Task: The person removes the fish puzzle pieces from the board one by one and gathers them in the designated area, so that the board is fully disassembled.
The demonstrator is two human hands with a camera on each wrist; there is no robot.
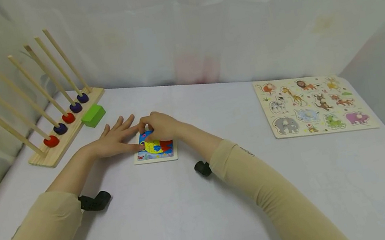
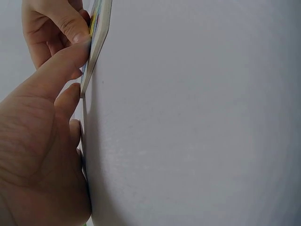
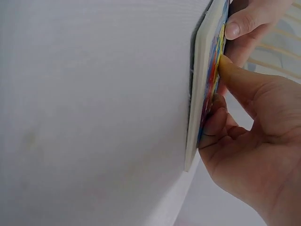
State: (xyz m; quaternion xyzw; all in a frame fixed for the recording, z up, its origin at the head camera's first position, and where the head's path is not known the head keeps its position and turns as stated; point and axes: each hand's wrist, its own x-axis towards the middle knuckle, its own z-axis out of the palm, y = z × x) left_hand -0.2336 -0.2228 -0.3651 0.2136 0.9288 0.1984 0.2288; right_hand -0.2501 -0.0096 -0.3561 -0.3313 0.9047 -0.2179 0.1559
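Observation:
A small fish jigsaw puzzle [image 1: 160, 154] in a pale wooden tray lies flat on the white table, its picture blue, yellow and red. My left hand [image 1: 116, 140] is spread flat at its left side, the thumb reaching the near left part of the puzzle. Over the upper left of the picture, my right hand [image 1: 162, 126] bends its index finger and thumb about a blue puzzle piece [image 1: 146, 135]. In the right wrist view, the right thumb [image 3: 242, 77] presses on the picture face and the other fingers curl against it. The hand hides part of the picture.
Back left stands a wooden peg rack [image 1: 52, 155] with tall rods and several red and dark blue beads. A green block [image 1: 93, 115] lies beside it. An animal peg puzzle board [image 1: 265, 113] lies at the right. Behind the table hangs a white cloth [image 1: 256, 18].

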